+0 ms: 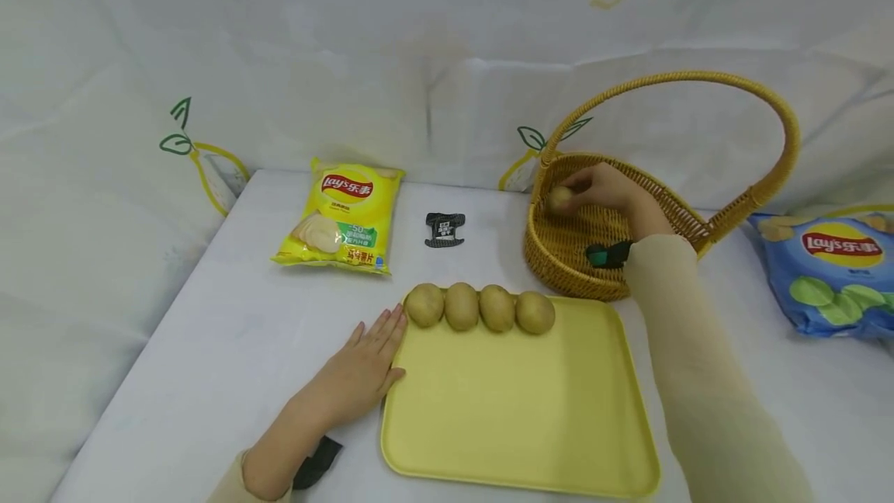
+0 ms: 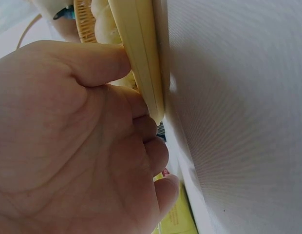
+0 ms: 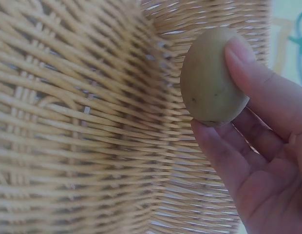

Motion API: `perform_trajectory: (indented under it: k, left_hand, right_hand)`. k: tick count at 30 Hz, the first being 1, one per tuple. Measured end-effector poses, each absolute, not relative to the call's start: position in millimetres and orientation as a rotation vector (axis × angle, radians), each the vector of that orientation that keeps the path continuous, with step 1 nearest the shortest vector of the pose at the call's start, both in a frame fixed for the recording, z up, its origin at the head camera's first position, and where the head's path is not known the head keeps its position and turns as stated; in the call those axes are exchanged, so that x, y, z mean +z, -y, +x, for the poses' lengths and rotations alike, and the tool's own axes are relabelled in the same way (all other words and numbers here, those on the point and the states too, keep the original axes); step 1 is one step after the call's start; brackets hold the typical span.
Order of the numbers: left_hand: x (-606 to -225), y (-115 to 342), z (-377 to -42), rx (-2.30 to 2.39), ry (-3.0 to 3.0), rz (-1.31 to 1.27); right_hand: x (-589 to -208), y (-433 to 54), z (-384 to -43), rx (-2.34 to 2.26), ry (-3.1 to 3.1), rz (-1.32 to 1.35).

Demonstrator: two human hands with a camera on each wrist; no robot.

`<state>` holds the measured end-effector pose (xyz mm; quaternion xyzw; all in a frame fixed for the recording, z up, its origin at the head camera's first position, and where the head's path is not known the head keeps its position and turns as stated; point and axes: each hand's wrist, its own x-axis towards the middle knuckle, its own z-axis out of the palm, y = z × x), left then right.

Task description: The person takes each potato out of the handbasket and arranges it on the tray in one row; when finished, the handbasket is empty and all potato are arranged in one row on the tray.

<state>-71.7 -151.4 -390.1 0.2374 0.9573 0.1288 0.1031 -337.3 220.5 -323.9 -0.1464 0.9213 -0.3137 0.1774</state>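
In the head view, my right hand (image 1: 606,191) is inside the wicker basket (image 1: 559,254), pinching a potato (image 1: 559,199) near its left wall. The right wrist view shows this smooth, egg-shaped potato (image 3: 212,75) between thumb and fingertips, with woven cane behind it. My left hand (image 1: 366,371) rests against the left edge of the yellow tray (image 1: 517,402), fingers extended. Up close in the left wrist view, the left hand's thumb and fingers touch the tray's rim (image 2: 141,53). Several potatoes (image 1: 462,307) lie in a row along the tray's far edge.
A yellow Lay's chip bag (image 1: 345,216) lies at the back left, and a blue one (image 1: 838,270) at the far right. A small black label-like piece (image 1: 445,230) sits between yellow bag and basket. The basket's tall handle (image 1: 698,78) arches above it.
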Motion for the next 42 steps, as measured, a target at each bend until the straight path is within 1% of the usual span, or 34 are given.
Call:
perform_trajectory:
  k: [5,11,18,21,28,32,36,42]
  left_hand:
    - [-389,151,-72,0.371,-2.816,0.706]
    - [-386,151,-71,0.402,-2.798,0.691]
    - [-387,150,-72,0.380,-2.803,0.698]
    - [-386,150,-71,0.387,-2.802,0.704]
    - [-388,150,-73,0.398,-2.805,0.721]
    - [-387,151,-73,0.398,-2.798,0.722]
    - [-388,151,-74,0.402,-2.792,0.725]
    - [-389,151,-75,0.394,-2.795,0.728]
  right_hand:
    - [-304,-222,-323,-0.903,-2.627,-0.419]
    - [-287,-226,-299,-0.921,-2.664,-0.479]
    - [-270,-233,-257,-0.953,-2.724,-0.513]
    - [-267,-233,-235,-0.987,-2.777,-0.574]
    - [-286,-235,-188,-1.228,-2.744,-0.829]
    - [-301,-236,-167,-1.339,-2.658,-0.928]
    - [-317,-237,-153,-1.400,-2.605,-0.951]
    - [-340,-236,-146,-1.312,-2.659,-0.967]
